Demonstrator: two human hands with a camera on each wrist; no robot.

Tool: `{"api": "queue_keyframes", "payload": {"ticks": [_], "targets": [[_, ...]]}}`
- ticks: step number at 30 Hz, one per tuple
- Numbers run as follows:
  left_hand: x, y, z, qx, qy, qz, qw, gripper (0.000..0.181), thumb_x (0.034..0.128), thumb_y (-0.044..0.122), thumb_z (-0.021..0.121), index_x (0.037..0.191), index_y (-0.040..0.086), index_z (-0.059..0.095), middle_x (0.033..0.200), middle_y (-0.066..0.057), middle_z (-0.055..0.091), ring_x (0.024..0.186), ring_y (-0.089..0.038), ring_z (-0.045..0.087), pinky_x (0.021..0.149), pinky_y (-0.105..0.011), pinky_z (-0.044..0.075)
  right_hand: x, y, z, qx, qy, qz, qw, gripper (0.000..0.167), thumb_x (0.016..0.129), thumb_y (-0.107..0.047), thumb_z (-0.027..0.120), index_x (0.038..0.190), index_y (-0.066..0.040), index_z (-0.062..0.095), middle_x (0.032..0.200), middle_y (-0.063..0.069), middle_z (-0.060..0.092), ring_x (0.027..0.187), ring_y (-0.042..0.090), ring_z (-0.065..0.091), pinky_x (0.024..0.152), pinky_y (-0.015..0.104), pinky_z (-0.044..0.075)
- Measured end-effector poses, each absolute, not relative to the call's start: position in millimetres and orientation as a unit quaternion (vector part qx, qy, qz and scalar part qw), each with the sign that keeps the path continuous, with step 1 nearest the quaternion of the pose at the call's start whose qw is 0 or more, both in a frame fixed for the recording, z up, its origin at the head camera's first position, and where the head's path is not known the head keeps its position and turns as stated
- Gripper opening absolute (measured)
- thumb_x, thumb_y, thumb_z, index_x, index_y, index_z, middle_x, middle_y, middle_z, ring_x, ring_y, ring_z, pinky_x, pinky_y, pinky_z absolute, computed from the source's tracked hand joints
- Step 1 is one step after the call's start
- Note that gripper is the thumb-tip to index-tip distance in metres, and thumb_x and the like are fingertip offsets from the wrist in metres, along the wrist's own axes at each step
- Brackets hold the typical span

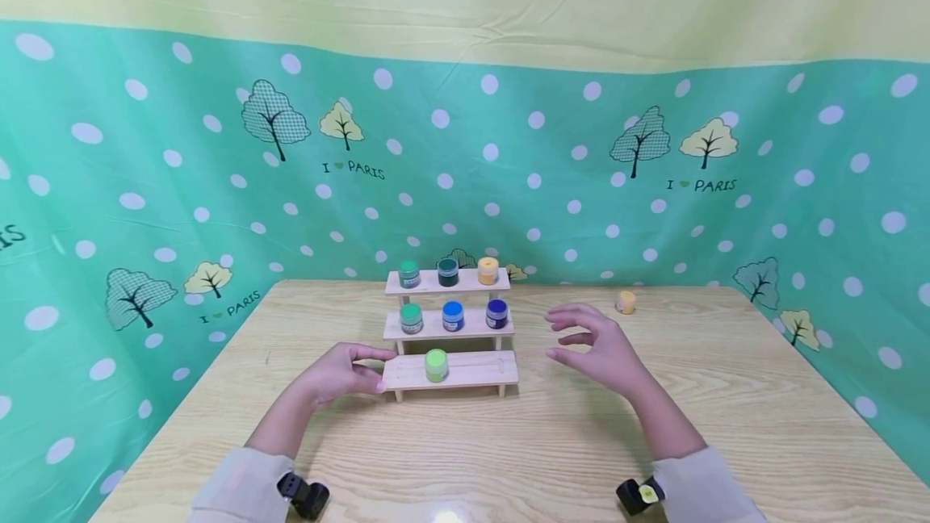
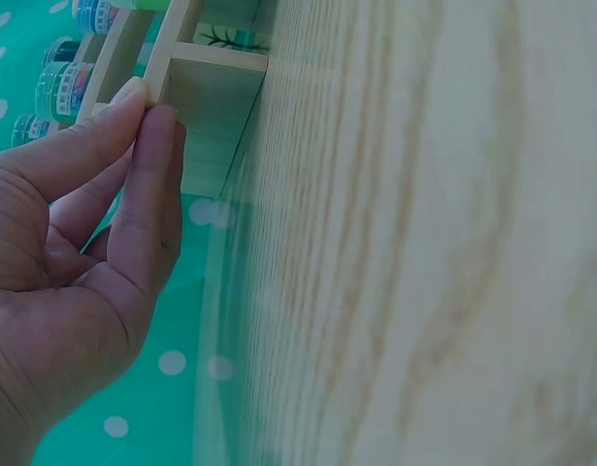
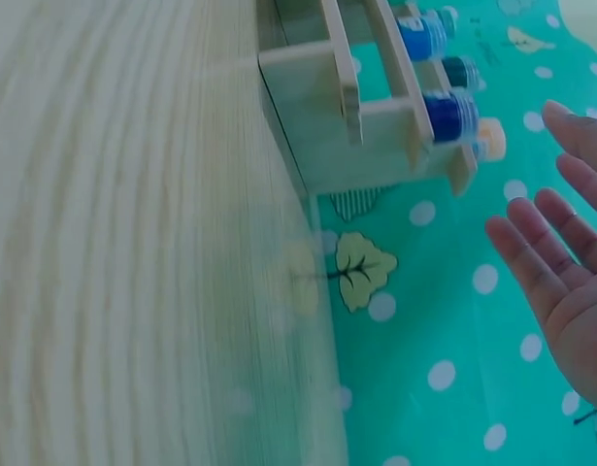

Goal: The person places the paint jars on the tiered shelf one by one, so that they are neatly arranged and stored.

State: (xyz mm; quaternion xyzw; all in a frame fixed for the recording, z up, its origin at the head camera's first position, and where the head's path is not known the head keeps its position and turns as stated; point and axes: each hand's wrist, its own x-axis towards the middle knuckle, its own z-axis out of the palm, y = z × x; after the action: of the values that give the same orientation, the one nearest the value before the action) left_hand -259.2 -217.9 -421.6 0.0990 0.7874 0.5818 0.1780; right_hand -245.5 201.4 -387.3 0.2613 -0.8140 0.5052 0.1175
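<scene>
A three-step wooden display rack (image 1: 472, 378) stands on the table, its lowest step nearest me. My left hand (image 1: 347, 372) pinches the left end of that lowest step; in the left wrist view, thumb and fingertips meet at the corner of the rack (image 2: 162, 63). A light green paint jar (image 1: 436, 366) sits on the lowest step. On the middle step are a green jar (image 1: 411, 319), a blue jar (image 1: 453, 316) and a dark blue jar (image 1: 497, 315). My right hand (image 1: 599, 351) hovers right of the rack, fingers spread and holding nothing.
The top step bears a green jar (image 1: 409, 274), a dark green jar (image 1: 447, 272) and a pale orange jar (image 1: 488, 271). Another pale orange jar (image 1: 626, 303) stands at the table's back right. A patterned cloth (image 1: 508, 144) hangs behind the wooden table (image 1: 465, 458).
</scene>
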Motion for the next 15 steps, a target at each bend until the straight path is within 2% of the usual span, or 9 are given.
{"api": "queue_keyframes", "payload": {"ticks": [10,15], "targets": [[-259.2,-217.4,-422.5,0.101,0.79,0.579,0.173,0.057,0.0772,-0.009,0.075,0.131,-0.005,0.057,0.108,-0.019,0.068,0.086,-0.022,0.068,0.075,-0.034,0.058,-246.6,234.3,-388.9,0.262,-0.829,0.485,0.097,0.058,0.079,-0.009,0.082,0.132,-0.004,0.058,0.134,0.014,0.051,0.113,0.035,0.055,0.09,0.038,0.054],[-258.9,-217.4,-422.4,0.098,0.793,0.577,0.171,0.057,0.0772,-0.008,0.076,0.131,-0.005,0.058,0.108,-0.018,0.068,0.086,-0.022,0.068,0.075,-0.034,0.058,-247.6,251.5,-390.4,0.243,-0.852,0.453,0.096,0.06,0.083,-0.013,0.079,0.137,-0.007,0.054,0.136,0.011,0.049,0.116,0.034,0.054,0.092,0.041,0.052]]}}
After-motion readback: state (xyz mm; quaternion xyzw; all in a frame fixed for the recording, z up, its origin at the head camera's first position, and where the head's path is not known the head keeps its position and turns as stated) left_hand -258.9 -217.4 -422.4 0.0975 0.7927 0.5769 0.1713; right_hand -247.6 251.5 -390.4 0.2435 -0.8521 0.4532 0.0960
